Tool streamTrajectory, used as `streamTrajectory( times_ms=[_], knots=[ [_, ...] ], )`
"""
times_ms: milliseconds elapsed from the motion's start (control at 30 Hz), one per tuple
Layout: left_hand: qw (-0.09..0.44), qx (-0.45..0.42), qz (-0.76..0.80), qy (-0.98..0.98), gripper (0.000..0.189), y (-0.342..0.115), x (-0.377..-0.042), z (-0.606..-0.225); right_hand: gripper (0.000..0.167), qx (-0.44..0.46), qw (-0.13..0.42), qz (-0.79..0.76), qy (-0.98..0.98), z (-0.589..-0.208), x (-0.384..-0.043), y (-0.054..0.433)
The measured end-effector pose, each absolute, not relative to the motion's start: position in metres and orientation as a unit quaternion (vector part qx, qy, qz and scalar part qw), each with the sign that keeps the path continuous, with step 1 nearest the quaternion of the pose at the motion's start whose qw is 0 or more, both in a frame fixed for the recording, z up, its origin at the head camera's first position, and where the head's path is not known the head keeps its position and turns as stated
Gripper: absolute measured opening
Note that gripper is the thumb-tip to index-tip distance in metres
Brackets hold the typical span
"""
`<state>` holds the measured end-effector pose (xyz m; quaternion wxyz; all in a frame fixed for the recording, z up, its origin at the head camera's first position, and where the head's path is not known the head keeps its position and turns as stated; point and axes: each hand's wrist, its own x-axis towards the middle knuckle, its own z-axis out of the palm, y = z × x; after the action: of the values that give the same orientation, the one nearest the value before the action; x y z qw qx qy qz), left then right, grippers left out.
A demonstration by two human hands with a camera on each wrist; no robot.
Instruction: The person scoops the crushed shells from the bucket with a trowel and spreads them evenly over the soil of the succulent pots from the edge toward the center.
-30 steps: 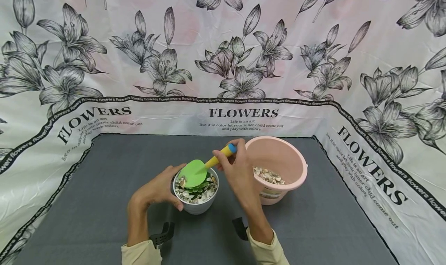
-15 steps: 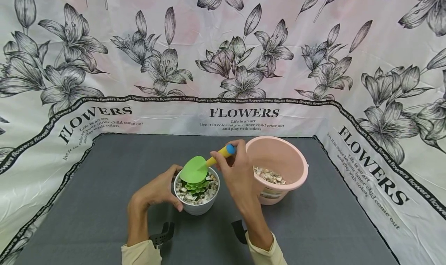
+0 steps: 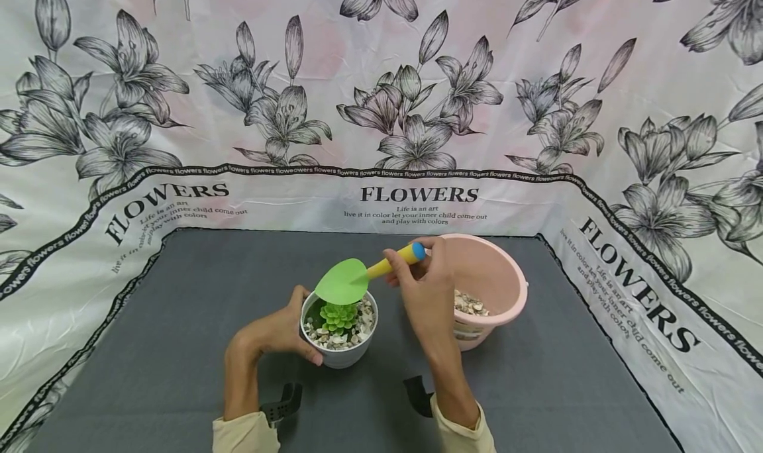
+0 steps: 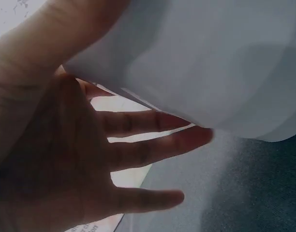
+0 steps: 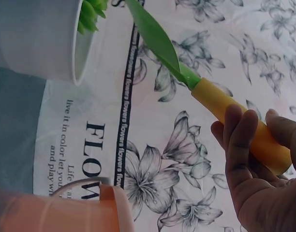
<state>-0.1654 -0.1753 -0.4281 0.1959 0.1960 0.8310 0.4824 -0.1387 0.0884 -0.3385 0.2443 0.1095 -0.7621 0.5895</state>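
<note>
Right wrist view shows the right hand (image 5: pixel 264 179) pinching, between thumb and fingers, the yellow handle of a plastic trowel (image 5: pixel 205 92) with a green, leaf-shaped blade, its tip cut off by the top edge. Seen from the head, the blade hangs over the far rim of a round, white plastic pot (image 3: pixel 341 358) and hides part of it; whether they touch is hard to tell. The left hand (image 3: pixel 280 327) grips that pot at its left side, some fingers hidden behind it. Inside, a green rosette succulent (image 3: pixel 338 317) stands among pale stone chips (image 3: pixel 334 341). Behind the right hand, a peach-pink plastic bucket (image 3: pixel 507 287), partly covered, holds more chips and stands on dark grey cloth (image 3: pixel 179 334).
</note>
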Motion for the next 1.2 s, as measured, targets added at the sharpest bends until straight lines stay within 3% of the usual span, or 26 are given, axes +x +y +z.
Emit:
streamTrajectory(
  times_ms=[167, 300, 500, 667, 900, 1200],
  knots=[
    [0.201, 0.207, 0.478, 0.83, 0.116, -0.181, -0.164, -0.424, 0.037, 0.092, 0.278, 0.599, -0.745, -0.334, -0.14, 0.103],
    [0.166, 0.236, 0.475, 0.831, 0.132, -0.186, -0.162, -0.418, 0.037, 0.061, 0.327, 0.604, -0.724, -0.326, -0.141, 0.122],
    [0.059, 0.257, 0.48, 0.837, 0.111, -0.157, -0.16, -0.394, 0.039, -0.001, 0.417, 0.607, -0.677, -0.319, -0.144, 0.156],
    [0.0, 0.277, 0.46, 0.844, 0.09, -0.106, -0.165, -0.375, 0.044, -0.069, 0.48, 0.511, -0.71, -0.324, -0.143, 0.182],
    [-0.017, 0.289, 0.414, 0.863, 0.075, -0.037, -0.169, -0.377, 0.036, -0.081, 0.426, 0.324, -0.841, -0.345, -0.153, 0.208],
    [-0.027, 0.243, 0.411, 0.878, 0.087, 0.01, -0.165, -0.394, 0.03, -0.011, 0.363, 0.191, -0.912, -0.381, -0.16, 0.211]
  ],
)
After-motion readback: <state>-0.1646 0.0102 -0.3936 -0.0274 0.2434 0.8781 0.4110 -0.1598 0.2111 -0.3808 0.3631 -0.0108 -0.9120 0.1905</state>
